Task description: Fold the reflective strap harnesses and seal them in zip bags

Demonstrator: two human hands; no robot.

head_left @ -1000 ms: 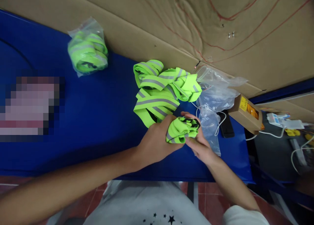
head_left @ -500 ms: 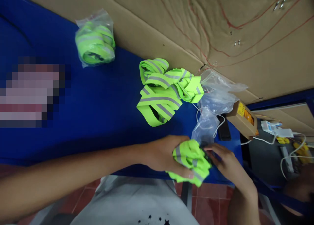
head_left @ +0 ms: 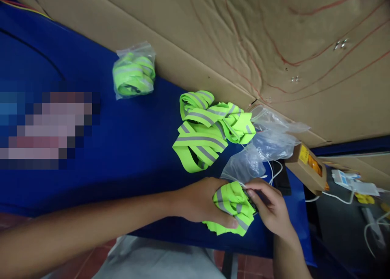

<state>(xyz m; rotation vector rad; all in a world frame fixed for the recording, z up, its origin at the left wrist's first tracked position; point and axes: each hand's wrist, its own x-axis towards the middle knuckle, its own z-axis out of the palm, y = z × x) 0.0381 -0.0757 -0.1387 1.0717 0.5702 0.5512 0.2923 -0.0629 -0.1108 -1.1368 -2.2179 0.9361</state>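
Note:
My left hand is wrapped around a crumpled bundle of fluorescent yellow-green reflective strap with grey stripes, close to the table's front edge. A dark part shows at the bundle's right side, partly hidden by fingers. My right hand is closed in a pinch on the edge of a clear plastic bag, just beside the bundle. Behind my hands lies a loose heap of the same reflective strap. Farther left, more strap sits packed in a clear zip bag.
More clear plastic bags lie by the cardboard wall. A small cardboard box, a black device and white cables are at the right end of the blue table. A blurred-out patch covers the left side.
My right hand has moved slightly left and up, and the bag's edge is now at its fingertips, over the bundle's top. The whole view has shifted a little.

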